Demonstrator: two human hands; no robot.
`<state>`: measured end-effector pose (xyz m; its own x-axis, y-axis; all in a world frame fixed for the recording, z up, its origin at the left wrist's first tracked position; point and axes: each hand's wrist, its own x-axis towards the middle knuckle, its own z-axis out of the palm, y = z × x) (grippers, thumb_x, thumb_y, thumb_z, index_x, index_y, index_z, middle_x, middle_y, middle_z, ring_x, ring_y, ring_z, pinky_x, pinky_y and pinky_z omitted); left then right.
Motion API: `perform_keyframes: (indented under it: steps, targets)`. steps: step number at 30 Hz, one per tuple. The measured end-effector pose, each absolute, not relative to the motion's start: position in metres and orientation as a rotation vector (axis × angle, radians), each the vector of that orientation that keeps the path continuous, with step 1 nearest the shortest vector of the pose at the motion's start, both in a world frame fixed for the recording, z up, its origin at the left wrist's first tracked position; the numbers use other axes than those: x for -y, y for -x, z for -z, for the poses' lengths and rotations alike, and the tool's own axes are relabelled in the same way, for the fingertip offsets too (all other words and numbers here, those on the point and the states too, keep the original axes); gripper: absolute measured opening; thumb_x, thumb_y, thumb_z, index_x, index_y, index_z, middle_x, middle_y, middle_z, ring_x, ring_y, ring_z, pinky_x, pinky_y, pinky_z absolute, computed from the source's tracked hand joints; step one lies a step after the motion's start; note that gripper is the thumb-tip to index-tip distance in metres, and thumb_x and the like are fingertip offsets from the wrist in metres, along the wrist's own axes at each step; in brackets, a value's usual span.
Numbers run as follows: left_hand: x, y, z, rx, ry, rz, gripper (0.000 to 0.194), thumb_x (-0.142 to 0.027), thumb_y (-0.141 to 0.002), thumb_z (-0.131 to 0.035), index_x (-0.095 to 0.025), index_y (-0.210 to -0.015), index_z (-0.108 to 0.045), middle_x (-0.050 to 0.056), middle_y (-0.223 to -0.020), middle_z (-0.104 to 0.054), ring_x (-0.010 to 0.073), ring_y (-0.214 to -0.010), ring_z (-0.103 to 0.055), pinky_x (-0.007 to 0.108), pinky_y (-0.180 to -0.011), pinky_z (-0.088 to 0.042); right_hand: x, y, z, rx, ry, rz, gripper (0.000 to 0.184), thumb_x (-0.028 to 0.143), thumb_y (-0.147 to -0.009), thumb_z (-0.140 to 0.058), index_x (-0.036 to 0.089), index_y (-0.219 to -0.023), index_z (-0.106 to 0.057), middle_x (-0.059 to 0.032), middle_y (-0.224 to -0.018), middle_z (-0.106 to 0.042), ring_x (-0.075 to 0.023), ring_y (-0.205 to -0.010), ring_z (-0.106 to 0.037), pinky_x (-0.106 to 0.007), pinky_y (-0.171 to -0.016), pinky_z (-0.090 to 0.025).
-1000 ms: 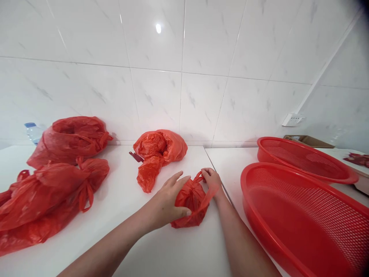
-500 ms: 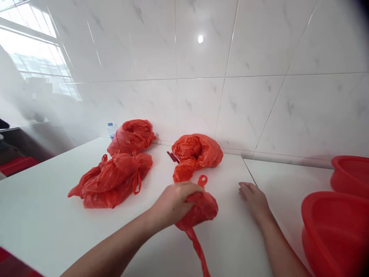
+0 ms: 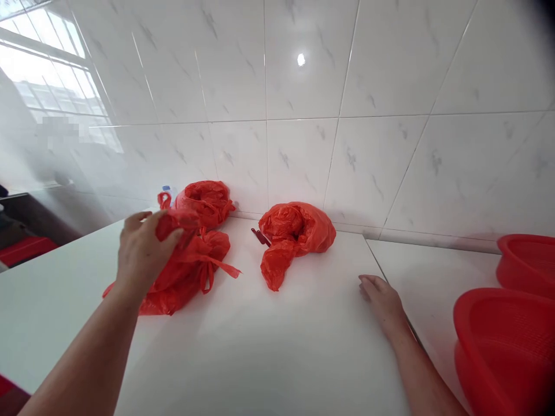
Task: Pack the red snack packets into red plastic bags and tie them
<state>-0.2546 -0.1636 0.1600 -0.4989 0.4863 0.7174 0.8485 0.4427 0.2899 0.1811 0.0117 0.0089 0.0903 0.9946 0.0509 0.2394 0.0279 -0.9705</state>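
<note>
My left hand (image 3: pixel 145 245) is closed around a crumpled red plastic bag (image 3: pixel 184 222), holding it above a heap of red plastic bags (image 3: pixel 162 297) on the left of the white table. A loop of the held bag sticks up past my fingers, and a strip of red plastic trails to the right. My right hand (image 3: pixel 381 297) rests on the table top near the seam, holding nothing, its fingers loosely extended. Between the hands, farther back, lies a bunched red plastic bag (image 3: pixel 303 228) with one end spilling forward.
Beside the middle bag lie small dark red tools (image 3: pixel 260 236), their kind unclear. Another rolled red bag (image 3: pixel 208 202) sits against the tiled wall (image 3: pixel 303 162), next to a partly hidden water bottle (image 3: pixel 167 189). Red plastic baskets (image 3: pixel 477 341) stand at the right edge.
My left hand has carried the red plastic bag from the table's middle leftward, over the heap. My right hand has stayed in place.
</note>
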Motion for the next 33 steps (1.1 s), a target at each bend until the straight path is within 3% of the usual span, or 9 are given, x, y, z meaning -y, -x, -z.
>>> perform_keyframes:
  steps: [3,6,10,14,19,22,25,28,33]
  targets:
    - [0.157,0.279,-0.126,2.596,1.421,0.4,0.065,-0.051,-0.078,-0.053,-0.02,-0.134,-0.044,0.015,-0.141,-0.041,0.0383,-0.129,-0.037,0.055,-0.099,-0.034,-0.013,-0.18,-0.007,1.337,1.386,-0.981,0.038,0.047,-0.07,-0.057,0.017,-0.092,-0.066,-0.0051,-0.081,-0.067,-0.0196,-0.076,-0.065,-0.03,-0.07,-0.051]
    - [0.153,0.28,-0.105,2.598,1.458,0.278,0.061,-0.052,-0.081,-0.047,-0.024,-0.135,-0.043,0.013,-0.148,-0.033,0.039,-0.138,-0.023,0.063,-0.103,-0.023,-0.014,-0.18,-0.005,1.339,1.376,-0.977,0.038,0.047,-0.07,-0.056,0.018,-0.092,-0.066,-0.0043,-0.079,-0.066,-0.0194,-0.076,-0.065,-0.031,-0.07,-0.051]
    - [0.143,0.245,-0.106,2.227,1.399,0.55,0.048,-0.045,-0.086,-0.045,-0.025,-0.129,-0.048,0.012,-0.147,-0.033,0.0369,-0.138,-0.022,0.06,-0.105,-0.024,-0.014,-0.179,-0.004,1.356,1.372,-0.97,0.035,0.046,-0.071,-0.057,0.019,-0.091,-0.066,-0.0046,-0.083,-0.067,-0.0196,-0.078,-0.065,-0.031,-0.073,-0.051]
    - [0.116,0.192,-0.106,1.916,1.802,0.852,0.032,-0.039,-0.084,-0.051,-0.022,-0.111,-0.06,0.009,-0.131,-0.05,0.0277,-0.122,-0.046,0.044,-0.103,-0.036,-0.013,-0.177,-0.004,1.381,1.382,-0.954,0.033,0.045,-0.071,-0.056,0.02,-0.09,-0.066,-0.0043,-0.088,-0.068,-0.0197,-0.077,-0.065,-0.032,-0.075,-0.05]
    - [0.074,0.139,-0.082,2.117,2.081,1.211,0.047,-0.037,-0.074,-0.063,-0.024,-0.118,-0.053,0.009,-0.127,-0.052,0.025,-0.111,-0.054,0.037,-0.089,-0.045,-0.009,-0.175,-0.006,1.409,1.389,-0.91,0.031,0.045,-0.072,-0.055,0.021,-0.088,-0.066,-0.0029,-0.084,-0.068,-0.0193,-0.076,-0.063,-0.032,-0.072,-0.048]
    - [0.058,0.125,-0.067,2.297,1.932,1.599,0.041,-0.034,-0.066,-0.068,-0.02,-0.103,-0.058,0.007,-0.106,-0.062,0.0236,-0.095,-0.059,0.034,-0.079,-0.047,-0.007,-0.175,-0.008,1.427,1.389,-0.891,0.029,0.045,-0.074,-0.053,0.022,-0.087,-0.066,-0.0018,-0.083,-0.068,-0.0189,-0.076,-0.062,-0.031,-0.072,-0.047]
    - [0.056,0.119,-0.058,2.32,1.726,1.917,0.019,-0.036,-0.078,-0.053,-0.019,-0.085,-0.054,0.001,-0.079,-0.06,0.0168,-0.073,-0.057,0.029,-0.068,-0.046,-0.006,-0.174,-0.011,1.437,1.394,-0.884,0.028,0.044,-0.075,-0.052,0.023,-0.086,-0.066,-0.0013,-0.081,-0.067,-0.0193,-0.075,-0.061,-0.031,-0.071,-0.045]
    - [0.066,0.11,-0.054,2.19,1.589,2.072,0.019,-0.038,-0.087,-0.042,-0.02,-0.091,-0.048,-0.001,-0.082,-0.056,0.0142,-0.073,-0.053,0.026,-0.066,-0.046,-0.005,-0.173,-0.013,1.44,1.395,-0.872,0.026,0.043,-0.076,-0.052,0.023,-0.084,-0.065,-0.0012,-0.078,-0.066,-0.0196,-0.074,-0.06,-0.031,-0.07,-0.044]
    - [0.088,0.08,-0.049,1.959,1.869,2.235,0.016,-0.034,-0.089,-0.046,-0.021,-0.097,-0.05,0.003,-0.098,-0.06,0.0161,-0.087,-0.057,0.029,-0.076,-0.048,0.006,-0.156,-0.018,1.476,1.33,-0.908,0.033,0.052,-0.08,-0.05,0.022,-0.079,-0.063,-0.0004,-0.067,-0.061,-0.0176,-0.065,-0.058,-0.029,-0.062,-0.043]
